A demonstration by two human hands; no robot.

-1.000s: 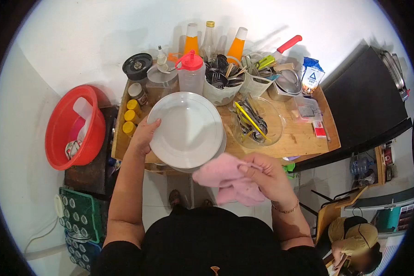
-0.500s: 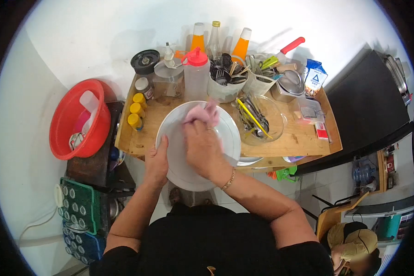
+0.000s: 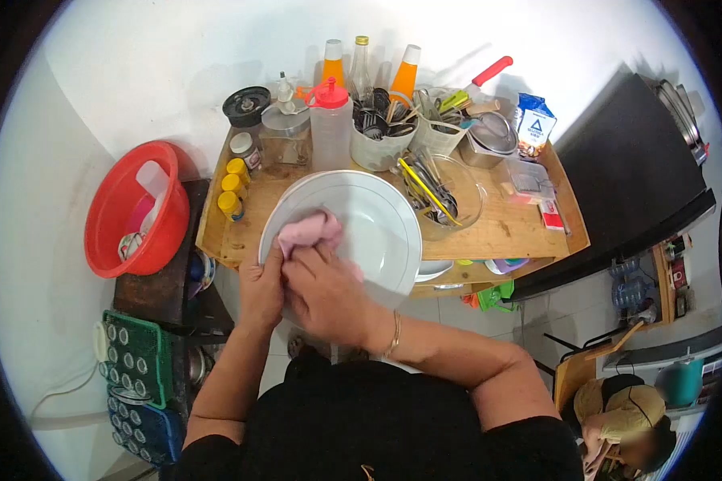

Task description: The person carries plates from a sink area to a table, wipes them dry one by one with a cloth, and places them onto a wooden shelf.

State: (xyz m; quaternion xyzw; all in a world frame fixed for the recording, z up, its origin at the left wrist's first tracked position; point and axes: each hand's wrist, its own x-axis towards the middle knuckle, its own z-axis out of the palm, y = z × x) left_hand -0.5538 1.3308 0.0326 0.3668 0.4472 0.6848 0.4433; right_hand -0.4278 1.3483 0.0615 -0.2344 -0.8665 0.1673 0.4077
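A large round white plate (image 3: 381,228) is held up in front of my body, overlapping the near edge of the wooden table. My left hand (image 3: 263,290) grips its left rim, thumb on top and fingers hidden behind. Against the inner left side of the plate, my right hand (image 3: 329,295) presses a bunched pink cloth (image 3: 311,231), its fingers closed on the fabric. The two hands nearly touch. Just beyond the plate stand a squeeze bottle (image 3: 330,128) with a red cap and a clear bowl (image 3: 477,200) of cutlery.
On the wooden table (image 3: 505,232) are yellow-capped jars (image 3: 231,205), a white utensil holder (image 3: 381,151), a strainer (image 3: 493,132) and a blue-white packet (image 3: 533,124). A red basin (image 3: 140,212) stands left, above a green rack (image 3: 136,357). Another person (image 3: 622,413) sits at lower right.
My right hand and the pink cloth have moved from the plate's upper middle to its left side, close to my left hand. The plate has shifted slightly left.
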